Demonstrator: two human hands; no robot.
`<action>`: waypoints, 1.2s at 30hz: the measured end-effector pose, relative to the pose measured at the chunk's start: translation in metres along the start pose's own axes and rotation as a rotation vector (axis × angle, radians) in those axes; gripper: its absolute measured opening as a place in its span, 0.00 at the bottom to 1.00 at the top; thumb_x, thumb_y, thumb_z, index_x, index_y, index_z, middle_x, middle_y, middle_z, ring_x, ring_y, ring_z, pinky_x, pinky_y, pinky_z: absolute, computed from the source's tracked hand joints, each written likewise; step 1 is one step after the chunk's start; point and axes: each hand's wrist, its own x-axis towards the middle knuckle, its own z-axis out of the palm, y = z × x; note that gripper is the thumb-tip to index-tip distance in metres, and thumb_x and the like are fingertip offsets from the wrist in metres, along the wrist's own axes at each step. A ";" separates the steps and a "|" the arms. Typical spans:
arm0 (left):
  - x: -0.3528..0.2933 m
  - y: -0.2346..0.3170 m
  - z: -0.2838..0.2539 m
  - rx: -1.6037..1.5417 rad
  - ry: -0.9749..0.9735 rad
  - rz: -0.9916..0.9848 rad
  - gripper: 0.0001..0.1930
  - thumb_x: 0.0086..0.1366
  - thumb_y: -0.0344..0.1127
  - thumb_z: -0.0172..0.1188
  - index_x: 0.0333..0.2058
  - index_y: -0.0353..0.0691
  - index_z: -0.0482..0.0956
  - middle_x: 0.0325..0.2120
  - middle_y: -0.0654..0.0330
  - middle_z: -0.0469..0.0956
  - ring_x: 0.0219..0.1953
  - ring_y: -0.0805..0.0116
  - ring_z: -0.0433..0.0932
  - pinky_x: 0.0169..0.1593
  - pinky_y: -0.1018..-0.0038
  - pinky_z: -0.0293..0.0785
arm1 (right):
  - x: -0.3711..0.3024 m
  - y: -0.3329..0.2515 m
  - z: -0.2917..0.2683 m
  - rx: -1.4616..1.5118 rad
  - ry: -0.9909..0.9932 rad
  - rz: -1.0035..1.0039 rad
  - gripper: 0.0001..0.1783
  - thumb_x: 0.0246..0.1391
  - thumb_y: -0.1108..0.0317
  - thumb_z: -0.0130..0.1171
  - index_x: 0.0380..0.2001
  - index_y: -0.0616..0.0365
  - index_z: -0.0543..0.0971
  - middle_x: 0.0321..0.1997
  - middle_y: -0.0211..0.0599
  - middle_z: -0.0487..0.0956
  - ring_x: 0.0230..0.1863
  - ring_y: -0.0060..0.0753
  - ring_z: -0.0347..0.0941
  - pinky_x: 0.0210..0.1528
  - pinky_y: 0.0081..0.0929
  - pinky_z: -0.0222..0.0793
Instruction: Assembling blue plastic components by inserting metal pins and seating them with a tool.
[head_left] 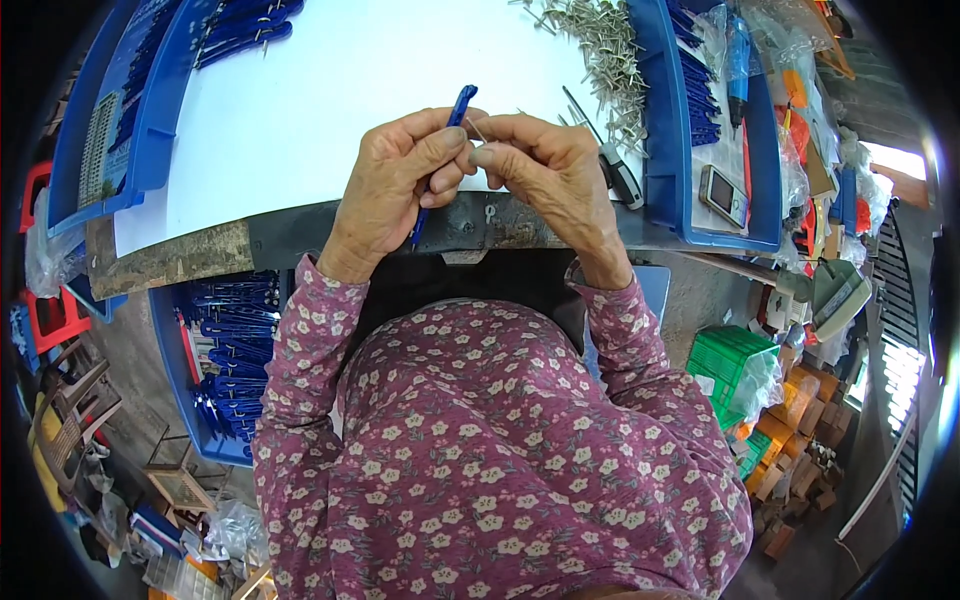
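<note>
Over the front edge of the white-topped table (320,130), my left hand (397,180) is closed on a slim dark-blue piece (463,105). The piece stands tilted, its top above my thumb and its lower end below my fingers. My right hand (548,170) meets it from the right, thumb and forefinger pinched around a thin metal pin (475,128) beside the blue piece. My fingertips hide whether the pin touches it. Right of my right hand lies a pointed tool with a black and grey handle (622,178). Behind it spreads a pile of small metal pins (610,65).
Blue trays stand at the left (155,150) and right (665,185), holding more blue pieces. The right one also holds a phone (722,195) and a blue power screwdriver (739,60). Blue pieces (245,25) lie far left. A blue bin (175,400) sits below, a green crate (722,365) lower right.
</note>
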 end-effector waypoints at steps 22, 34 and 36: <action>-0.001 -0.004 0.007 0.490 0.074 0.116 0.14 0.61 0.34 0.53 0.43 0.31 0.73 0.18 0.66 0.72 0.17 0.85 0.63 0.19 0.89 0.58 | 0.002 0.007 -0.007 -0.054 -0.052 0.062 0.11 0.52 0.65 0.56 0.35 0.61 0.78 0.15 0.23 0.70 0.15 0.08 0.59 0.15 0.08 0.49; -0.001 -0.005 0.009 0.892 0.107 0.323 0.11 0.59 0.31 0.51 0.37 0.30 0.76 0.15 0.60 0.70 0.16 0.78 0.66 0.21 0.78 0.62 | 0.000 0.008 -0.013 -0.067 -0.110 0.142 0.09 0.49 0.67 0.58 0.26 0.62 0.78 0.12 0.24 0.69 0.14 0.11 0.61 0.15 0.12 0.55; -0.001 -0.005 0.009 0.919 0.085 0.299 0.10 0.59 0.31 0.51 0.36 0.30 0.75 0.15 0.59 0.71 0.16 0.78 0.65 0.20 0.77 0.62 | -0.001 0.019 -0.010 -0.066 -0.080 0.077 0.08 0.48 0.67 0.59 0.24 0.62 0.78 0.11 0.23 0.68 0.13 0.11 0.60 0.14 0.11 0.53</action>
